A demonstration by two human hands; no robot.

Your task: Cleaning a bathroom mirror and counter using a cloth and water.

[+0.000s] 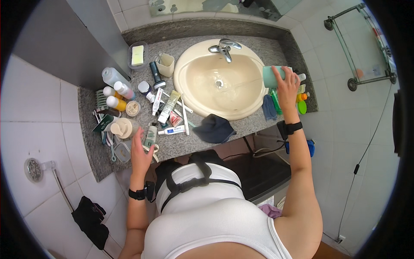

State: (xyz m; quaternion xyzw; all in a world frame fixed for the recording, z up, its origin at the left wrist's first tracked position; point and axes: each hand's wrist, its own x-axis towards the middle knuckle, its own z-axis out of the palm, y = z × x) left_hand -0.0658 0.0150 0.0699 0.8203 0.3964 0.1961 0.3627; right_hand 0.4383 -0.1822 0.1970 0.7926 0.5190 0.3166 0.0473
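Note:
My right hand point(287, 87) grips a mint-green cup point(271, 77), tilted over the right rim of the cream sink point(183, 93). A faint streak like water runs from the cup's mouth towards the drain point(219, 83). My left hand point(141, 154) is over the counter's front left, fingers apart, with nothing held. Beside its fingertips stands a cream pump bottle point(123, 128); a small grey-green tube point(151, 135) lies just right of them. Under the chrome faucet point(224, 48) no running water shows. A dark cloth point(214, 128) lies at the sink's front edge.
Toothpaste tubes point(169, 106) and a white toothbrush point(185, 117) crowd the counter left of the sink. Behind them are a black shaver-like device point(157, 75), a beige cup point(165, 64) and a soap dish point(138, 56). Several bottles point(115, 103) stand far left. A blue cloth point(269, 108) lies right.

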